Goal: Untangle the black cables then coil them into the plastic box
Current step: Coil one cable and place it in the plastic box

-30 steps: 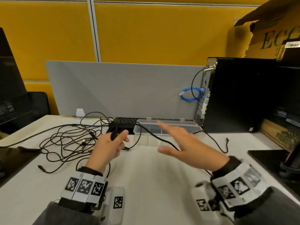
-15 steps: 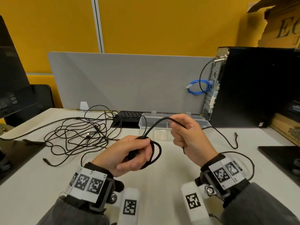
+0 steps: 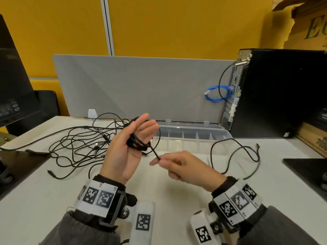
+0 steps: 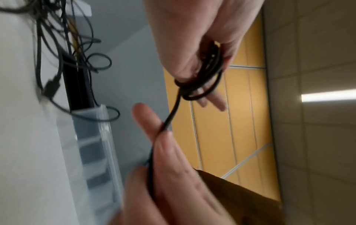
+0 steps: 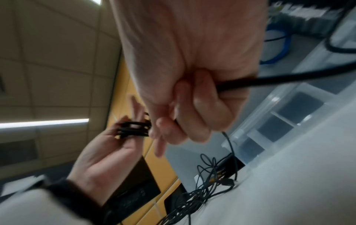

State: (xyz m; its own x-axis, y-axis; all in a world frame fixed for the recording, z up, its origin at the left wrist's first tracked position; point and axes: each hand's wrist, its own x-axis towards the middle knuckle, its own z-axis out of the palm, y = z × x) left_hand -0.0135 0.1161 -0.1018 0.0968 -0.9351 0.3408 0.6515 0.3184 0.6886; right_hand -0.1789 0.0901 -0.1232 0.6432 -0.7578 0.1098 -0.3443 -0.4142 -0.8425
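My left hand (image 3: 123, 152) is raised with its palm toward me. A small coil of black cable (image 3: 136, 142) is wound round its fingers, and the thumb holds the coil (image 4: 204, 79) in place. Just right of and below it, my right hand (image 3: 182, 165) pinches the same cable between thumb and forefinger. The free length runs out of that fist (image 5: 192, 60) and loops over the table at the right (image 3: 235, 144). A tangle of other black cables (image 3: 79, 144) lies on the table at the left. Behind the hands the clear plastic box (image 3: 194, 124) stands open, showing its dividers.
A black computer tower (image 3: 276, 92) with a blue cable (image 3: 217, 92) stands at the back right. A grey divider panel (image 3: 141, 85) closes off the rear. A dark monitor (image 3: 10, 76) is at the left, and a black pad (image 3: 307, 170) lies at the right table edge.
The left hand rose from the table with the cable, and more loops now sit round its fingers. The right hand took hold of the cable and moved down below the left.
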